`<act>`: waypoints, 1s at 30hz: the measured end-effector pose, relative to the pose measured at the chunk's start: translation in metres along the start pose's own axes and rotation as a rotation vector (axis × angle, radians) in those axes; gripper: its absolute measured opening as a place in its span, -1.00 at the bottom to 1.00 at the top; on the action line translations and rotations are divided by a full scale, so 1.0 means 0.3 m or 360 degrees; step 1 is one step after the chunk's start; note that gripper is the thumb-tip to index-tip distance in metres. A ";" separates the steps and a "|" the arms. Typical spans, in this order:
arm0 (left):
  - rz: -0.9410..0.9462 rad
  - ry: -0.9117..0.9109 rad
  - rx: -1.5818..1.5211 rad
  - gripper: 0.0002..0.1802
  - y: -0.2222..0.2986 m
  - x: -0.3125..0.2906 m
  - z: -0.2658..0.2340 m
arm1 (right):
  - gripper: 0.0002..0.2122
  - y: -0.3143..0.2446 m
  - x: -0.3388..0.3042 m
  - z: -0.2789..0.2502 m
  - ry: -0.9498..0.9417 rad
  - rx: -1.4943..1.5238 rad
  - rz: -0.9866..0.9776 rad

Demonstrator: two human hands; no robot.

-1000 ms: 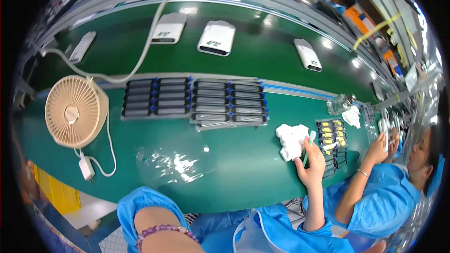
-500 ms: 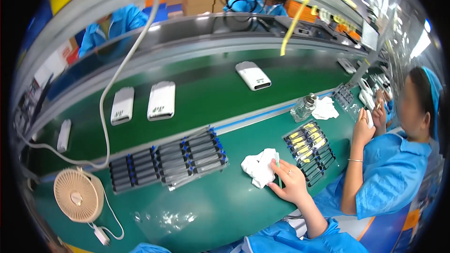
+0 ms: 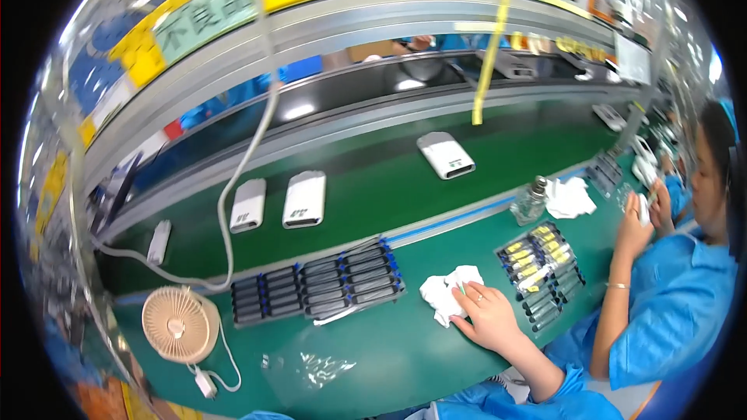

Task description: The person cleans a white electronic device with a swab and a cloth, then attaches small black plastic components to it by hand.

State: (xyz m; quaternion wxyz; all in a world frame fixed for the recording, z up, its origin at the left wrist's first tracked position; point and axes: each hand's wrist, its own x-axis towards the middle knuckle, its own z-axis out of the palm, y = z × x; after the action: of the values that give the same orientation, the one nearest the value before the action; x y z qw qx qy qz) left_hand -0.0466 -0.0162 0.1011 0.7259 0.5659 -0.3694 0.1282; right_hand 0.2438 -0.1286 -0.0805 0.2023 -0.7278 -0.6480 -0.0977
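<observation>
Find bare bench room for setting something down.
Widest: the green bench between the clear plastic film and right hand. A smaller patch separates the blue-tipped black bars from the glass bottle, beyond the nearer white cloth. Crowded: the right, where bottle, farther white cloth and yellow-marked parts cluster.

Green bench [image 3: 420, 373], beige fan [image 3: 175, 327], dark strips [image 3: 323, 288], white cloths [image 3: 440, 297], glass bottle [image 3: 529, 204], perhaps plastic film [image 3: 323, 371]

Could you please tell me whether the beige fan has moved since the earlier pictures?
No: judged against the green table and the black packs, the beige fan keeps its place; only the camera view has shifted.
</observation>
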 end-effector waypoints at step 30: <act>-0.0502 0.3136 0.0882 -0.41 -0.133 -0.625 -0.430 | -0.40 -0.265 0.331 0.151 -0.0247 0.0079 -0.0598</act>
State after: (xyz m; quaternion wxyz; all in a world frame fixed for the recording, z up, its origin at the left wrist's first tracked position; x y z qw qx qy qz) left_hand -0.1022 0.1324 -0.0670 0.5591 0.3993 0.5091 0.5184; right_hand 0.1742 -0.0134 -0.0677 0.1478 -0.5942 -0.7882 -0.0614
